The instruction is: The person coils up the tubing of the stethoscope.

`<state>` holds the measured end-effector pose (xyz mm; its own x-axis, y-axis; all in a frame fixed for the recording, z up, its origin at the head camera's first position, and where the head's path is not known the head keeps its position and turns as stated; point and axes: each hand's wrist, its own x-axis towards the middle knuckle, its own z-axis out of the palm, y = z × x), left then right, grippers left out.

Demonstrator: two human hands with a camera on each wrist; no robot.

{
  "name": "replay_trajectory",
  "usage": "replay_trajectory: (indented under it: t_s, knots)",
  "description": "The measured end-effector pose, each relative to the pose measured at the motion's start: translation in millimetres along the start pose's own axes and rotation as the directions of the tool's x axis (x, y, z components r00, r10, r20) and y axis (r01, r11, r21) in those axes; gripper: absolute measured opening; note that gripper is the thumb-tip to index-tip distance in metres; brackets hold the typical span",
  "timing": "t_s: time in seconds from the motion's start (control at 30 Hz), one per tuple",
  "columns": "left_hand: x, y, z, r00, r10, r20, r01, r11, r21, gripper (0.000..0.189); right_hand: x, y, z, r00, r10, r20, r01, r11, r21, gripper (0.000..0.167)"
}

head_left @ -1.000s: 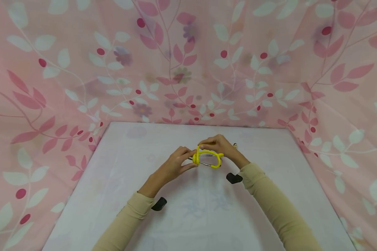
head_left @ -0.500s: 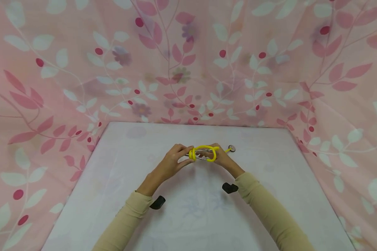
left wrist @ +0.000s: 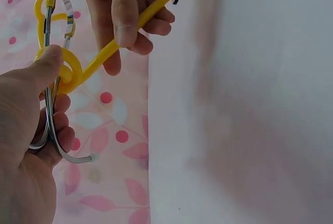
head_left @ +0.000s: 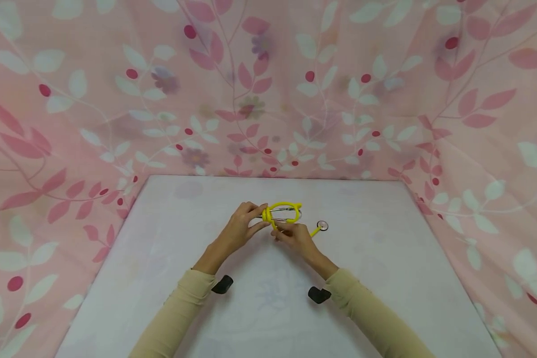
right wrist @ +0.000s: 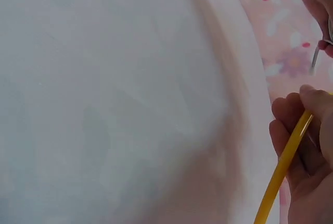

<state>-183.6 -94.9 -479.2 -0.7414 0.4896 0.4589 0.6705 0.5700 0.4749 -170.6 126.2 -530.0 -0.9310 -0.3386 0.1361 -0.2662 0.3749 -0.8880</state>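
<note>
- Stethoscope (head_left: 267,215) is up between my hands, above the table (head_left: 206,313); step in hand looks like winding tube (left wrist: 99,63) round metal arms (left wrist: 49,107).
- My left hand (head_left: 238,227) grips arms and wraps (left wrist: 77,69) together, thumb in front, fingers curled behind. Should press enough that wraps can't spring loose, without splaying the arms.
- My right hand (head_left: 298,239) pinches the tube near the wraps, thumb against curled fingers.
- Best: light, even pull, each turn laid beside the last, not across it.
- Yellow loop (head_left: 284,203) stands out along the arms; could slip if I tug hard.
- Chestpiece (head_left: 322,225) sits past my right hand on the tube's end; can't tell if it touches the table. Shouldn't let it swing.
</note>
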Motion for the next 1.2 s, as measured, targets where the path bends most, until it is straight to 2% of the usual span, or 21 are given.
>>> replay_trajectory:
  t_s: [0.07, 0.2, 0.3, 0.4, 0.63, 0.7, 0.87, 1.07, 1.2]
  knots:
    - [0.0, -3.2, -0.1, 1.000, -0.013, -0.016, 0.013, 1.000, 0.014, 0.059, -5.6, -1, 3, 1.000, -0.029, 0.004, 0.030, 0.998, -0.056, 0.040]
    - [0.6, -9.0, -1.4, 0.998, -0.023, -0.054, 0.026, 0.998, 0.059, 0.058, -17.1, -4, 5, 0.990, -0.140, 0.023, 0.142, 0.982, -0.122, 0.037]
    - [1.4, -10.5, -2.3, 0.999, -0.017, -0.047, 0.021, 0.996, 0.082, 0.058, -24.1, -11, 4, 0.976, -0.217, 0.015, 0.217, 0.962, -0.165, 0.032]
    - [2.7, -9.4, -2.6, 1.000, -0.010, -0.026, 0.013, 0.996, 0.091, 0.059, -29.7, -23, -2, 0.967, -0.256, 0.000, 0.252, 0.949, -0.189, 0.030]
    - [6.4, -7.2, -2.1, 1.000, 0.007, -0.022, -0.005, 0.994, 0.109, 0.057, -40.6, -50, -14, 0.964, -0.265, 0.037, 0.264, 0.921, -0.286, 0.026]
    - [6.5, -8.0, -1.4, 1.000, 0.007, -0.012, -0.005, 0.993, 0.119, 0.057, -43.5, -57, -16, 0.961, -0.270, 0.060, 0.274, 0.897, -0.346, 0.026]
    - [4.3, -12.3, 2.4, 1.000, -0.018, 0.008, 0.017, 0.989, 0.147, 0.058, -51.1, -72, -18, 0.944, -0.292, 0.151, 0.328, 0.804, -0.495, 0.027]
    - [-2.9, -20.1, 11.4, 0.998, -0.054, 0.037, 0.047, 0.985, 0.164, 0.056, -54.5, -85, -21, 0.932, -0.276, 0.235, 0.362, 0.740, -0.567, 0.025]
    - [-9.0, -19.7, 16.7, 0.996, -0.060, 0.061, 0.048, 0.982, 0.185, 0.055, -49.9, -91, -27, 0.914, -0.322, 0.247, 0.406, 0.691, -0.598, 0.023]
